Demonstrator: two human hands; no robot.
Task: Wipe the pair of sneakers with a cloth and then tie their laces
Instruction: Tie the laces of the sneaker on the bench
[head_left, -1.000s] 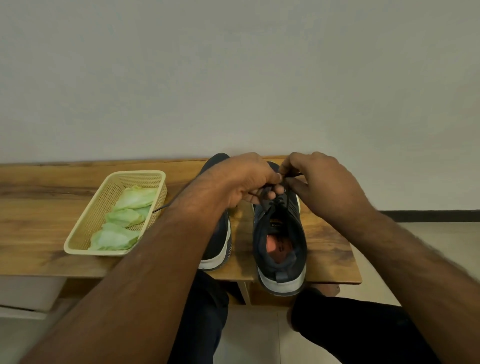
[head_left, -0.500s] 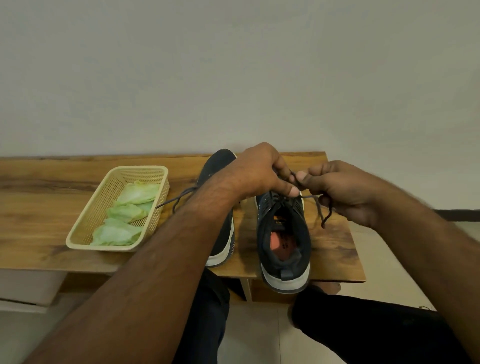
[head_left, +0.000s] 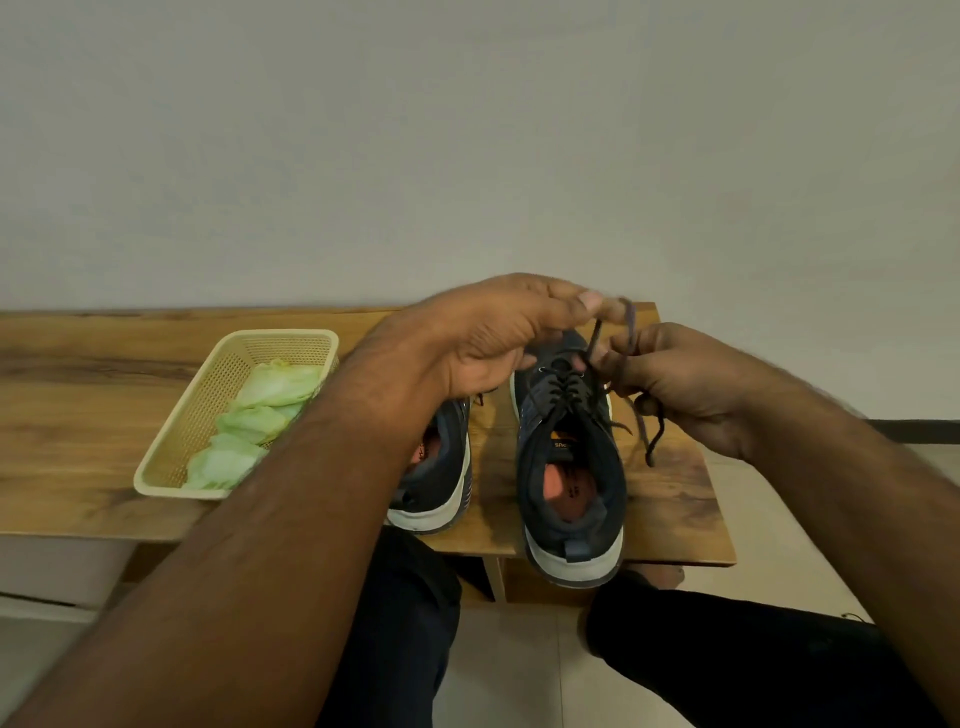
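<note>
On the left part of the long wooden counter (head_left: 78, 415) stands a pale yellow perforated plastic basket (head_left: 218, 395), and inside it lie some crumpled light green cloths (head_left: 249, 426). Because the cloths are put away in the basket, I judge that the wiping step is probably finished, but the frame alone cannot prove it.

Next to the basket, your left forearm crosses over the left dark navy sneaker with a white sole (head_left: 441, 483). Its laces are hidden under the arm, so you cannot tell from this view if they are tied. Your left hand (head_left: 488, 338) is raised above the toe of the right dark navy sneaker with a white sole and orange insole (head_left: 569, 467), and its grip pinches one strand of the thin dark shoelace (head_left: 595, 338) between thumb and fingertips.

To the right, your right hand (head_left: 685, 384) curls its grip around the other strand, and the loose end hangs down beside the shoe. No bow is formed yet, so I judge you are in the middle of the knot on the right sneaker; the bow is left, and perhaps the left sneaker too.

Both sneakers stand near the front edge of the counter, heels toward you; the right heel goes a little over the edge, so a strong pull could drag it off.
</note>
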